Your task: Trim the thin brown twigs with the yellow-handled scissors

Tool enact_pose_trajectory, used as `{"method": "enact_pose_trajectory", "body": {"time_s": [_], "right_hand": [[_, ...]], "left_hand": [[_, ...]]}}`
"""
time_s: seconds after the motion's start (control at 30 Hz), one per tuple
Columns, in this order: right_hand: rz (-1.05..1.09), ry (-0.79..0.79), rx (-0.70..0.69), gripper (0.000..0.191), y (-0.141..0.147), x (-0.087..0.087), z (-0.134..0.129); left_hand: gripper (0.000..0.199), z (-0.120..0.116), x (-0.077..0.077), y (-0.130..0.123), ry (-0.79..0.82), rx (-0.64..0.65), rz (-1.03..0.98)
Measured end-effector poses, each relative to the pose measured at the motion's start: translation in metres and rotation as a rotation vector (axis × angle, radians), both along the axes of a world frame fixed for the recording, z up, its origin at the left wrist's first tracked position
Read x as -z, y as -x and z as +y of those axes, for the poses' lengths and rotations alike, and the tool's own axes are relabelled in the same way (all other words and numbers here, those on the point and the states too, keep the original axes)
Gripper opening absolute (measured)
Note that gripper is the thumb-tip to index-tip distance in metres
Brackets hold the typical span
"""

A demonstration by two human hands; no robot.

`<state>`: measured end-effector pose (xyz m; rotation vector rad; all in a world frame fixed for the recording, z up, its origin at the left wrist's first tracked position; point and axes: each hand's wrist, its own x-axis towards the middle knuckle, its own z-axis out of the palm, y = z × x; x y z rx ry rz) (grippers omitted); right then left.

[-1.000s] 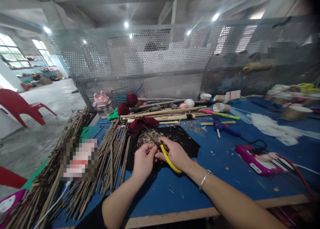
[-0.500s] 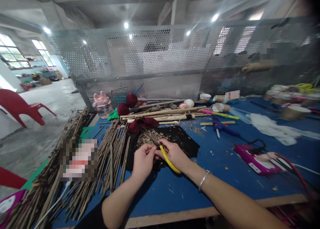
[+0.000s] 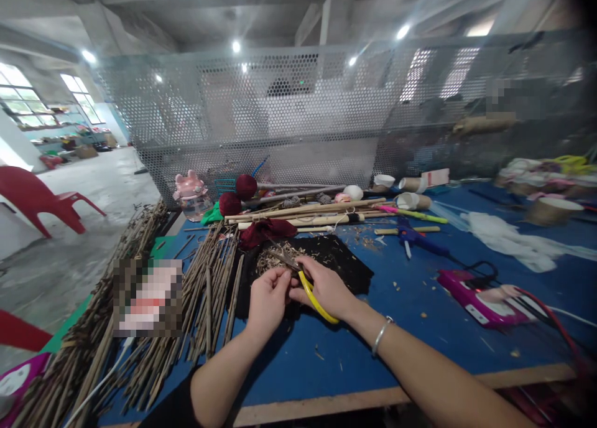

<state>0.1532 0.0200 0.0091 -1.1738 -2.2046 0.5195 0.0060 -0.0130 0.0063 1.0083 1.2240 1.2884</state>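
My right hand (image 3: pixel 324 285) is closed around yellow-handled scissors (image 3: pixel 319 303), whose metal blades point away over a heap of small wood chips (image 3: pixel 275 257). Right beside it, my left hand (image 3: pixel 270 294) is closed in a pinch near the blades. Whatever its fingertips hold is too small to make out. Both hands are above a black cloth (image 3: pixel 347 260) that carries the chips. At the cloth's far edge lies a dark red cloth (image 3: pixel 268 231).
Bundles of thin sticks (image 3: pixel 200 297) cover the left side. A blue glue gun (image 3: pixel 417 238) and a purple power strip (image 3: pixel 480 297) with cables lie right. Behind are bamboo rods (image 3: pixel 308 213), dark red yarn balls (image 3: pixel 245 186), paper cups (image 3: pixel 413 201) and a perforated metal screen (image 3: pixel 298 117).
The scissor blades and fingertips have shifted very slightly. Both hands stay in nearly the same place over the black cloth.
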Motion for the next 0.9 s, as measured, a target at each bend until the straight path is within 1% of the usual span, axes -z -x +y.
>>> {"method": "enact_pose_trajectory", "body": {"time_s": [0.1,0.17,0.37,0.5,0.63,0.8,0.9], "right_hand": [[0.01,-0.047,-0.012,0.06,0.001,0.003,0.0],[0.018,-0.061,-0.015,0.059,0.002,0.005,0.001],[0.05,-0.02,-0.018,0.053,0.005,0.011,0.002],[0.058,0.0,-0.027,0.049,0.005,0.006,0.0],[0.045,0.029,-0.032,0.041,0.004,0.0,-0.002],[-0.001,0.032,-0.014,0.038,0.003,0.002,0.0],[-0.06,0.029,0.008,0.039,0.003,0.002,0.001]], "left_hand": [[0.03,-0.001,-0.001,-0.001,-0.011,0.02,0.0],[0.031,-0.001,0.0,-0.001,-0.016,0.031,0.008],[0.03,-0.001,-0.002,-0.001,-0.02,0.029,0.016],[0.031,-0.002,-0.004,-0.001,-0.029,0.01,0.019],[0.033,-0.001,-0.003,-0.001,-0.014,0.003,-0.006],[0.033,0.0,0.001,-0.002,-0.003,0.004,-0.027],[0.034,0.0,0.001,-0.001,0.005,-0.013,-0.02]]}}
